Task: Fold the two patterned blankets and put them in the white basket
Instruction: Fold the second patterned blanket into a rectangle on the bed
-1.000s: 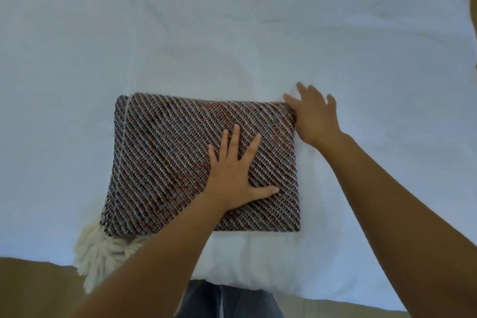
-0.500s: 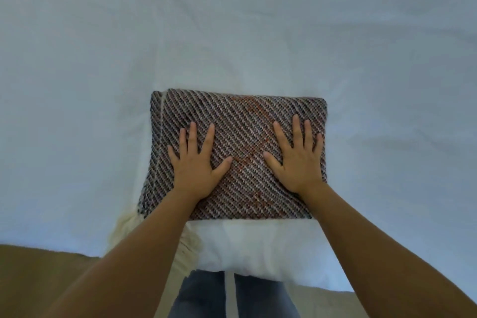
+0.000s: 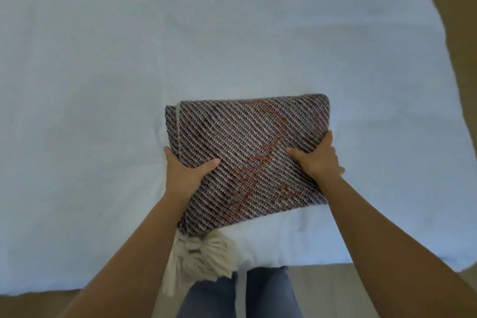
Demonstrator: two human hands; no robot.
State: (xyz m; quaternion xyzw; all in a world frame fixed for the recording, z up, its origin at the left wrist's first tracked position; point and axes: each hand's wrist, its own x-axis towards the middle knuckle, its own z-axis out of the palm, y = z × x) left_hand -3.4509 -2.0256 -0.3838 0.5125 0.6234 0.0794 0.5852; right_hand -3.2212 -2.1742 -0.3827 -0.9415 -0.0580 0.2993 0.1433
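Two hands, left hand (image 3: 186,172), right hand (image 3: 318,160), clasping folded blanket (image 3: 247,152), long axis sideways, tassels (image 3: 198,258) nearest

white sheet (image 3: 103,85) bare all round, folded blanket (image 3: 247,152) the only obstacle, near edge

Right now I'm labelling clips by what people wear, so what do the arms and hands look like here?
Both forearms are bare up to the frame edge: no sleeve shows. The left hand and right hand wear no gloves; no ring, watch or bracelet can be seen. The fingers are largely hidden from view, so rings there can't be ruled out. Below, blue jeans show.
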